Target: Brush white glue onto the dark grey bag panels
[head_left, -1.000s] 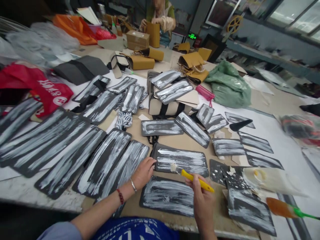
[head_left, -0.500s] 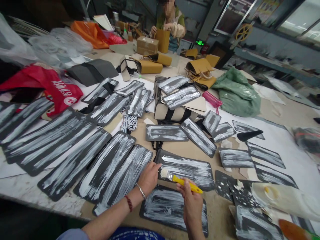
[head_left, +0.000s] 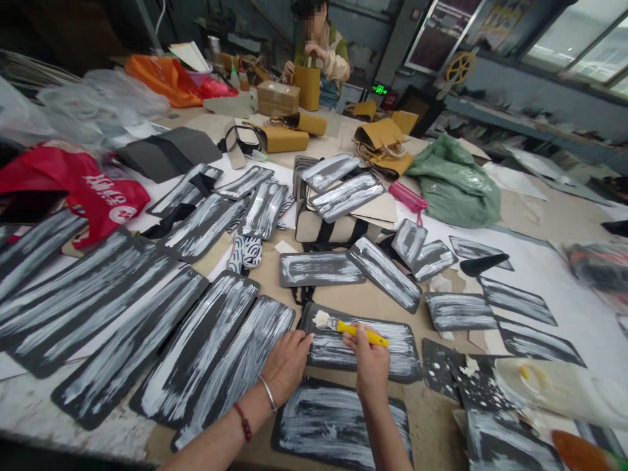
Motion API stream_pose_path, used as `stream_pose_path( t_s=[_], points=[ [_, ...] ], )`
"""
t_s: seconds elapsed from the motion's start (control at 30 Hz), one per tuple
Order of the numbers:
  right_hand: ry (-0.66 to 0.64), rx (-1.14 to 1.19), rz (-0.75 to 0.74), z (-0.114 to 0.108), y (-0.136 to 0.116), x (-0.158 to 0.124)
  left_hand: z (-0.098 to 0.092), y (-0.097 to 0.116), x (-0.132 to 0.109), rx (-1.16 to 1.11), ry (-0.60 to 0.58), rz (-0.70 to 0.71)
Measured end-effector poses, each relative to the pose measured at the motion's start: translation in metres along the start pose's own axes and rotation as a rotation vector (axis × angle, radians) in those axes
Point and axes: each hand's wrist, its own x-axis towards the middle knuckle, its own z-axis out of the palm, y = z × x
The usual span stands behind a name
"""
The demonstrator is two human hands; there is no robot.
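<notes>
My right hand (head_left: 371, 362) is closed around the yellow handle of a paintbrush (head_left: 360, 330). White paste clots its bristles, which lie on the left part of a dark grey panel (head_left: 392, 373) with rounded corners. White streaks run along this panel. My left hand (head_left: 287, 358) is at the panel's left edge, its fingers bent and close together, fingertips on the edge; their undersides are hidden. Nearer to me lies another streaked panel (head_left: 338, 418), partly behind my right forearm. To the left, a long streaked panel (head_left: 245, 363) reaches under my left hand.
Several more streaked panels (head_left: 196, 347) cover the left side. At right stand a pale paste container (head_left: 549, 389) and a white-spattered dark sheet (head_left: 441, 369). A beige bag stack (head_left: 314, 222), a green plastic bag (head_left: 456, 183) and mustard bags (head_left: 284, 139) lie farther off. A person (head_left: 324, 59) handles a mustard bag.
The brush has moved up the panel, toward its far left corner, with my right hand. My left hand stays at the left edge. The camera view has shifted slightly.
</notes>
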Motion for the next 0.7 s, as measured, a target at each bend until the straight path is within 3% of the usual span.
stream_pose_path(
  t_s=[0.13,0.23,0.4,0.53,0.7],
  points=[
    [0.136,-0.259,-0.091,-0.043,-0.015,0.004,-0.003,0.000,0.001,-0.037,-0.011,-0.031],
    [0.164,-0.338,-0.114,-0.064,-0.029,-0.007,0.000,-0.001,0.002,-0.216,0.031,-0.088],
    [0.119,-0.052,0.037,-0.065,-0.012,-0.019,0.013,-0.006,0.005,-0.392,0.156,-0.203],
    [0.150,0.113,0.072,-0.065,0.010,-0.017,0.016,-0.008,0.010,-0.320,0.144,-0.199],
    [0.154,0.136,0.069,-0.068,0.015,-0.019,0.007,-0.005,0.013,-0.191,0.071,-0.141]
  ],
)
